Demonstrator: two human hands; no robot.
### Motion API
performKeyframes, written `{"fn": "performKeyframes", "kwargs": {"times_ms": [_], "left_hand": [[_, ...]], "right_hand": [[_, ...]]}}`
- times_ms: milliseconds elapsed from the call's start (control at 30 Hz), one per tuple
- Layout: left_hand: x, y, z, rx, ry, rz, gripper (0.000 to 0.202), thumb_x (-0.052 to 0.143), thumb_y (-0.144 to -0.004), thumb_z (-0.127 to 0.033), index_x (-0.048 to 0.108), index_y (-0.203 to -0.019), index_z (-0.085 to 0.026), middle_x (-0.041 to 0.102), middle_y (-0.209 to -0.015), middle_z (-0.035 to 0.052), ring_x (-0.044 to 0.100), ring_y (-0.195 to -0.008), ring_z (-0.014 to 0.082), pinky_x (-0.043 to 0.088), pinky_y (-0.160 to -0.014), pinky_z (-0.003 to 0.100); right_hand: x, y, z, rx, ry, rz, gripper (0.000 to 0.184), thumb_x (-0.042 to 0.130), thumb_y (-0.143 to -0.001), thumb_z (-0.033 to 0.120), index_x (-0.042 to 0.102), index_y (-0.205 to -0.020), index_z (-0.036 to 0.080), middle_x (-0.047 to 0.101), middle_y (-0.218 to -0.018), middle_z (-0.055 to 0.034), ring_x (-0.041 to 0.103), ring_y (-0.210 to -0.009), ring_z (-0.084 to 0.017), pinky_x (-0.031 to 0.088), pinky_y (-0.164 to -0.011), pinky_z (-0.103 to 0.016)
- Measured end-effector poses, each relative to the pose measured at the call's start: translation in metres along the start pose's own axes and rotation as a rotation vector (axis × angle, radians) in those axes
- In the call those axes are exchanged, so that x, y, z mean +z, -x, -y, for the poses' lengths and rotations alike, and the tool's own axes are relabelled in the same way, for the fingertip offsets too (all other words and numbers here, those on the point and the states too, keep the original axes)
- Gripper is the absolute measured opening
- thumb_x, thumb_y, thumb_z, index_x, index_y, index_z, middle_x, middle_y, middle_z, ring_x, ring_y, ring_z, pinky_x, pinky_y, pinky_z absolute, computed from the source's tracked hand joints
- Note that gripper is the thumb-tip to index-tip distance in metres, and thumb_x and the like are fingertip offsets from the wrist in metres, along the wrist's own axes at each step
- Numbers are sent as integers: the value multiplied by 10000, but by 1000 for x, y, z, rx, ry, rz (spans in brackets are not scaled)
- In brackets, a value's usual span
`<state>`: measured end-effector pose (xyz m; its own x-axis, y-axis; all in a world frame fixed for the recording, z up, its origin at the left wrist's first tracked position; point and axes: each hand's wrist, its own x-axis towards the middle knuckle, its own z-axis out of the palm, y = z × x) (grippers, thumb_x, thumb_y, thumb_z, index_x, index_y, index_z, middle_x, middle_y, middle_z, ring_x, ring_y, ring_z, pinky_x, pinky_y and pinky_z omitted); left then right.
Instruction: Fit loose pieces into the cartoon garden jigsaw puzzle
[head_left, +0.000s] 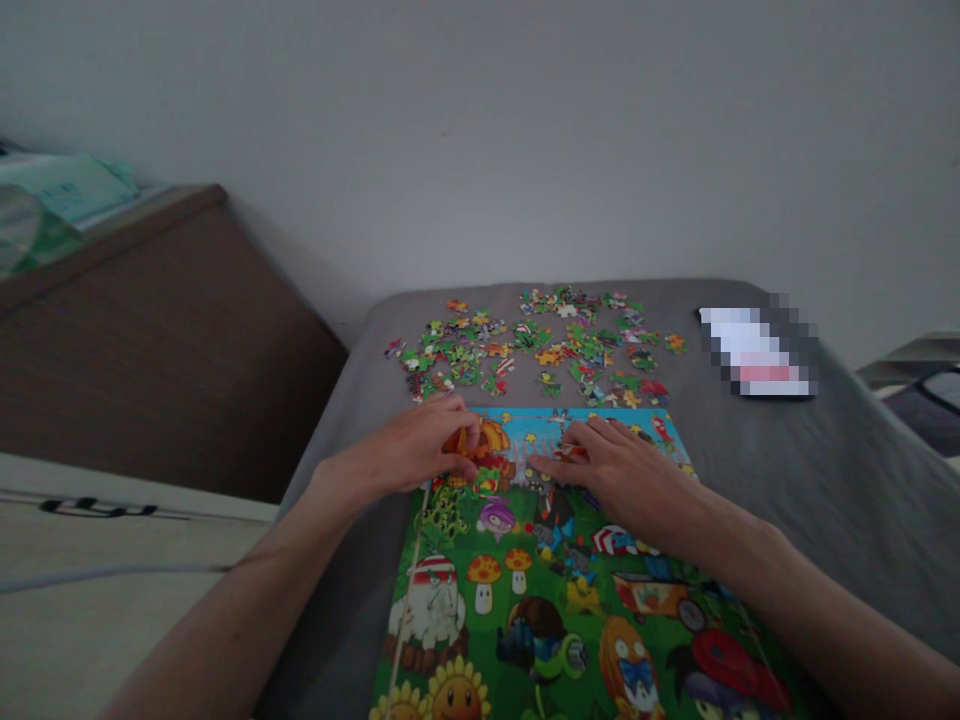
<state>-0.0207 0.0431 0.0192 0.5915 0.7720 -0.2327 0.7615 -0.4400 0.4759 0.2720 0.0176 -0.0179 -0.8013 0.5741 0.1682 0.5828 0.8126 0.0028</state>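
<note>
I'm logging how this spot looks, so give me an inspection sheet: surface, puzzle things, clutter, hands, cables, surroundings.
Surface: grey cloth, some wrinkles.
Puzzle things: printed board closest to the person; loose pieces scattered beyond its far edge.
Clutter: what looks like a phone, right of the pieces, screen pixelated.
Hands: left hand at the board's far left, right hand toward its far right, fingers bent; cannot tell whether either grips a piece.
Cables: one pale cable, lower left; its ends not seen.
Surroundings: brown cabinet at left with packets on top; wall behind.
</note>
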Motion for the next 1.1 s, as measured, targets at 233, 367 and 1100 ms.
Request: {"fn": "performKeyframes", "kwargs": {"times_ms": [233,367,1100], "left_hand": [[7,9,4,-72,-187,-8,331,620,-929,-518,554,-928,-194,517,-1034,50,455,-977,247,350,-843,352],[5,12,-3,-70,-217,-55,362,571,-940,-568,531,-991,-212,503,-1115,60,433,-1059,277,357,-915,401],[-4,21,-21,-39,-55,57,491,752,-778,-562,536,-1087,-248,482,-1171,30,426,-1128,280,355,-996,430]], "right_hand": [[0,0,-1,4,-26,-14,591,625,-856,27,617,-1343,363,593,-980,-64,559,-900,-229,450,-782,-349],[2,0,-2,6,-55,-21,598,619,-859,22,615,-1344,372,598,-983,-66,563,-897,-229,452,-784,-353],[-10,-8,-1,323,-734,-109,351,501,-975,193,641,-1293,250,706,-1000,-72,650,-927,-209,534,-834,-371]]}}
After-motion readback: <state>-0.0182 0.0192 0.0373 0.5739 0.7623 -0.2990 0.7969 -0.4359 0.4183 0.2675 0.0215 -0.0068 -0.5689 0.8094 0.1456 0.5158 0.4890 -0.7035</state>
